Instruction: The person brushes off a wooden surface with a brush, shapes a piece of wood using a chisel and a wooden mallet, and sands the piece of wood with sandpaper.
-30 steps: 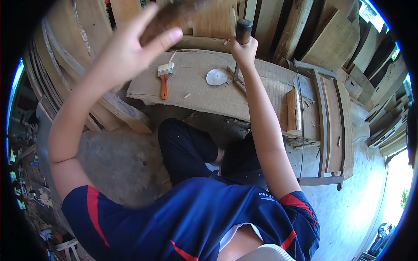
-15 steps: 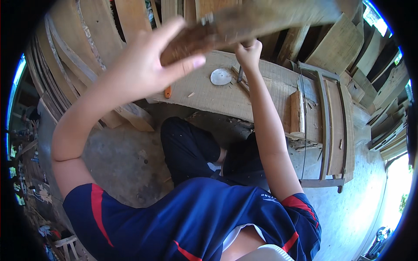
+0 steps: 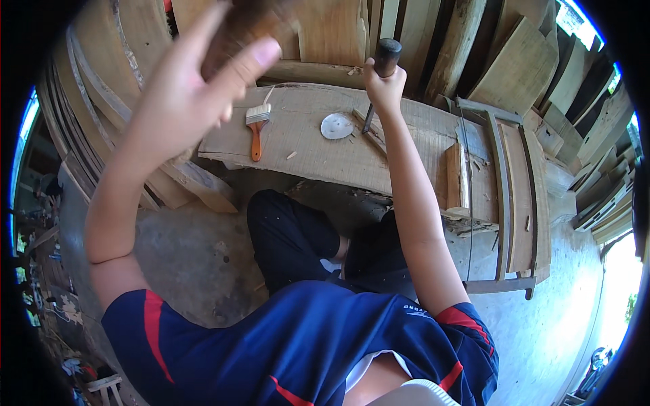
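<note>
My left hand [image 3: 169, 91] is raised at the upper left, fingers wrapped around a brown wooden mallet [image 3: 252, 28]. The mallet is blurred, and most of it lies beyond the upper edge. Over the bench plank, my right hand [image 3: 386, 86] grips a chisel [image 3: 388, 57] by its dark round handle, held upright. Its narrow metal blade points down to a thin wooden strip [image 3: 374, 141] lying on the plank [image 3: 305, 108]; whether the edge touches the strip I cannot tell. A pale round disc [image 3: 336, 126] lies left of the blade.
A paintbrush [image 3: 256, 132] with an orange handle rests on the plank's left part. A wood block [image 3: 457, 177] and a frame saw [image 3: 502, 196] are at the right. Boards [image 3: 332, 34] lean behind. My crossed legs [image 3: 291, 230] are below the plank, with wood chips scattered about.
The mallet has swung up and back from above the chisel, mostly leaving the picture. The chisel handle and the paintbrush now show. My right hand stays nearly in place.
</note>
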{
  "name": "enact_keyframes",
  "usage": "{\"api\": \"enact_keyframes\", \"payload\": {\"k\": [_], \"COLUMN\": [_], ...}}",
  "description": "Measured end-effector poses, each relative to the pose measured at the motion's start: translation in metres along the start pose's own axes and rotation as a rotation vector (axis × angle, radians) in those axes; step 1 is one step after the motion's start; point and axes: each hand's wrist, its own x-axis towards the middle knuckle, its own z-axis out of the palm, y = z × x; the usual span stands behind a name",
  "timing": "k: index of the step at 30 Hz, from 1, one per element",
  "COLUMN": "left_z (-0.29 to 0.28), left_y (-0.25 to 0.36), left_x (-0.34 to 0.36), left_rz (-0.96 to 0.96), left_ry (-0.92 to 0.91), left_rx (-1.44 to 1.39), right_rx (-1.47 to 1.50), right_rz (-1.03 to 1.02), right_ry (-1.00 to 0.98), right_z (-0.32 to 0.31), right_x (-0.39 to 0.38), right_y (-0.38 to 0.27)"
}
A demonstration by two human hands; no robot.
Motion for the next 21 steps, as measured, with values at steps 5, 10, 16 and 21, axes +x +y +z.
{"api": "enact_keyframes", "payload": {"k": [5, 10, 16, 21], "left_z": [0.014, 0.012, -0.004, 0.032], "left_y": [-0.034, -0.033, -0.011, -0.062], "left_x": [-0.005, -0.004, 0.002, -0.016], "left_rz": [0.156, -0.309, 0.018, 0.07], "left_ry": [-0.032, -0.414, -0.023, -0.335], "left_rx": [0.042, 0.187, -0.055, 0.476], "right_rx": [0.016, 0.007, -0.011, 0.044], "right_rz": [-0.007, -0.022, 0.005, -0.047], "right_ry": [-0.004, -0.024, -0.018, -0.029], "right_z": [0.007, 0.0, -0.002, 0.009], "right_x": [-0.004, -0.007, -0.003, -0.004], "right_y": [-0.002, 0.006, -0.004, 0.007]}}
